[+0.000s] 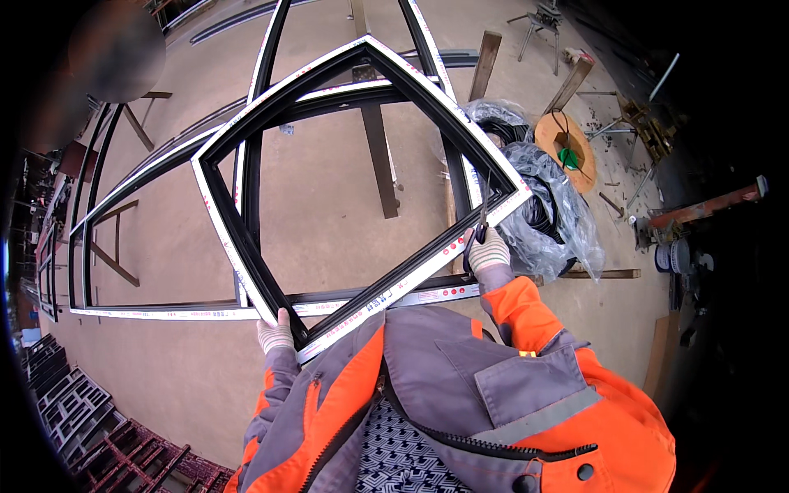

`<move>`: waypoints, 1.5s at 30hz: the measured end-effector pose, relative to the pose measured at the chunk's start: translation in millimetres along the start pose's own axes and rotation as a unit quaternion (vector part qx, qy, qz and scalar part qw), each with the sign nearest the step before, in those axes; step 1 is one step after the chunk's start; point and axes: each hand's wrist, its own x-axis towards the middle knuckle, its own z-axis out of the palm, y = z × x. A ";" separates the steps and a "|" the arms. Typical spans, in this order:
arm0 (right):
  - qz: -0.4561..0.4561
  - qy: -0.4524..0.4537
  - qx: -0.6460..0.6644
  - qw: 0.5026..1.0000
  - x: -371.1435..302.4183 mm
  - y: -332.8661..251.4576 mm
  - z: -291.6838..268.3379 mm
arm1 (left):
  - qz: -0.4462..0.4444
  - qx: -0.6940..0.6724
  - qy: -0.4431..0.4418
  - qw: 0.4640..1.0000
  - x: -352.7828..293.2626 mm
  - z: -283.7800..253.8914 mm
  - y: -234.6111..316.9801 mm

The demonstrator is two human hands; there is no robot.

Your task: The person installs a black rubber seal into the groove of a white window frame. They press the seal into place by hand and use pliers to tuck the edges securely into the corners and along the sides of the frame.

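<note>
A square window frame (215, 215), black inside with white film along its edges, lies tilted across larger frames in front of me. My left hand (275, 330), in a pale knitted glove, grips its near left corner, thumb on top. My right hand (486, 250), gloved alike, is at the near right side of the frame and holds scissors (480, 233) with dark handles. Their narrow blades point away from me, over the frame's right corner. Some of the right fingers are hidden, and whether they also touch the frame I cannot tell.
Beneath sits a larger white-filmed frame (177, 312), reaching far left. Plastic-wrapped black coils (549, 209) and an orange-brown spool (578, 148) lie at right. Wooden posts (486, 66) and a metal stand (540, 29) rise beyond; stacked frames (76, 403) lie lower left.
</note>
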 end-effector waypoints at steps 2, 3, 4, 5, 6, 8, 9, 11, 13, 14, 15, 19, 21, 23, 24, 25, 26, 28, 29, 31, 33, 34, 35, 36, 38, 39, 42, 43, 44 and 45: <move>-0.029 0.021 0.009 0.999 25.0 -2.7 7.8 | -0.017 -0.003 -0.007 1.000 -3.2 6.8 7.3; -0.035 0.027 0.014 0.999 36.2 -7.1 9.9 | -0.021 -0.005 -0.013 1.000 -9.0 7.4 17.6; -0.040 0.035 0.017 0.998 49.2 -8.0 14.0 | -0.026 -0.006 -0.021 0.999 -16.9 7.9 31.9; -0.051 0.040 0.037 0.997 64.9 -7.0 17.1 | -0.047 0.004 -0.040 0.998 -23.1 9.8 48.7; -0.061 0.009 0.056 0.997 77.9 -8.1 24.3 | -0.040 0.034 -0.033 0.998 -25.2 6.0 53.8; -0.078 0.011 0.078 0.994 81.9 -26.3 30.9 | -0.041 0.067 0.006 0.997 -8.0 15.1 23.8; -0.073 0.015 0.030 0.997 81.1 -31.1 26.7 | -0.061 0.089 -0.020 0.994 -15.4 15.1 39.9; -0.101 -0.006 0.078 0.992 82.3 -20.8 46.1 | -0.090 0.148 -0.055 0.983 -28.0 14.0 76.5; -0.134 -0.040 0.106 0.984 41.3 -42.8 51.7 | -0.087 0.141 -0.070 0.984 -22.7 10.0 55.5; -0.140 -0.050 0.099 0.984 29.4 -43.0 61.7 | -0.096 0.151 -0.078 0.981 -18.6 12.7 45.4; -0.134 -0.046 0.093 0.986 17.5 -42.4 66.2 | -0.099 0.158 -0.103 0.977 -22.5 15.1 54.6; -0.126 -0.043 0.073 0.988 -13.2 -33.4 95.1 | -0.074 0.174 -0.167 0.968 -32.0 22.8 68.9; -0.115 -0.035 0.062 0.991 -30.0 -38.0 98.8 | -0.065 0.130 -0.211 0.967 -26.5 33.1 53.7; -0.115 -0.031 0.090 0.989 -39.2 -40.4 107.5 | -0.043 0.087 -0.224 0.970 -21.8 41.7 34.2; -0.118 -0.016 0.115 0.986 -35.4 -33.8 113.3 | -0.045 0.068 -0.250 0.965 -19.2 45.4 32.0; -0.102 -0.012 0.086 0.991 -50.2 -48.3 102.2 | -0.053 0.052 -0.273 0.959 -19.1 44.4 32.2; -0.112 -0.018 0.108 0.988 -56.9 -51.2 104.4 | -0.075 0.035 -0.302 0.950 -17.6 40.5 32.0; -0.106 0.004 0.109 0.988 -53.6 -38.7 109.0 | -0.112 -0.061 -0.341 0.932 -28.7 33.9 62.8; -0.101 0.008 0.096 0.990 -57.1 -38.5 114.8 | -0.117 -0.083 -0.352 0.925 -24.8 33.4 50.2; -0.087 0.027 0.071 0.993 -67.6 -46.9 119.5 | -0.132 -0.121 -0.376 0.909 -25.2 27.2 47.4; -0.068 0.048 0.065 0.994 -68.0 -48.0 115.7 | -0.153 -0.152 -0.404 0.889 -29.1 24.7 51.8; -0.056 0.052 0.072 0.994 -64.1 -44.1 114.2 | -0.159 -0.148 -0.428 0.877 -30.9 25.6 53.9; -0.045 0.070 0.066 0.994 -56.5 -31.9 112.7 | -0.149 -0.135 -0.471 0.859 -36.4 27.7 57.0; -0.029 0.060 0.034 0.997 -61.3 -37.9 103.7 | -0.142 -0.122 -0.500 0.846 -36.1 23.3 56.8; -0.042 0.056 0.043 0.997 -52.1 -20.7 95.3 | -0.125 -0.107 -0.554 0.816 -47.3 24.1 52.4; -0.050 0.064 0.082 0.993 -29.6 19.8 97.1 | -0.092 -0.102 -0.600 0.788 -56.6 27.3 52.6; -0.064 0.063 0.098 0.991 -38.2 19.0 78.6 | -0.035 0.009 -0.664 0.746 -46.7 18.9 44.4; -0.062 0.077 0.108 0.989 -28.9 39.9 75.0 | -0.026 0.004 -0.650 0.759 -45.9 9.8 56.6; -0.061 0.081 0.084 0.991 -20.8 53.5 69.7 | -0.046 -0.047 -0.626 0.777 -40.8 3.5 57.1; -0.055 0.081 0.084 0.992 -14.1 61.8 66.4 | -0.049 -0.065 -0.602 0.794 -30.3 0.8 50.9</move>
